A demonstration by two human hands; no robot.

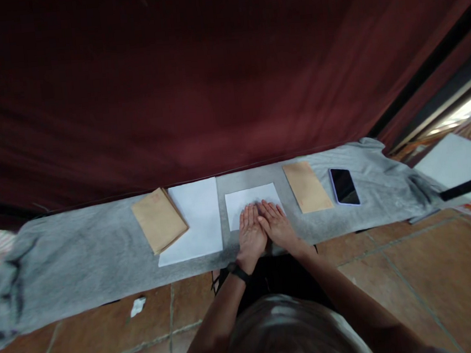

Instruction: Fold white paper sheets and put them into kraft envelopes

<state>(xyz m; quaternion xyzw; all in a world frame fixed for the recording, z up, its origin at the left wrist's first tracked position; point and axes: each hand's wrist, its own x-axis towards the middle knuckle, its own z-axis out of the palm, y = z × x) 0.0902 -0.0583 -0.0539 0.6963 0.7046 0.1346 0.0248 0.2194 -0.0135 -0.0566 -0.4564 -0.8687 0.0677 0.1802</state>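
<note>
A folded sheet of white paper [238,200] lies on the grey cloth in front of me. My left hand [251,233] rests flat on its near part, fingers stretched forward. Beside it my right hand [277,225] also presses flat on the paper, the two hands touching at the thumbs. Both palms cover the sheet's near edge. To the left, a stack of brown envelopes [159,220] partly covers some larger white paper [202,218]. A single brown envelope [308,187] lies to the right of my hands.
A phone [344,186] with a dark screen lies right of the single envelope. Grey cloth [88,251] covers the long narrow table. A dark red curtain [219,89] hangs behind it. On the tiled floor [189,300] is a crumpled white scrap [138,306].
</note>
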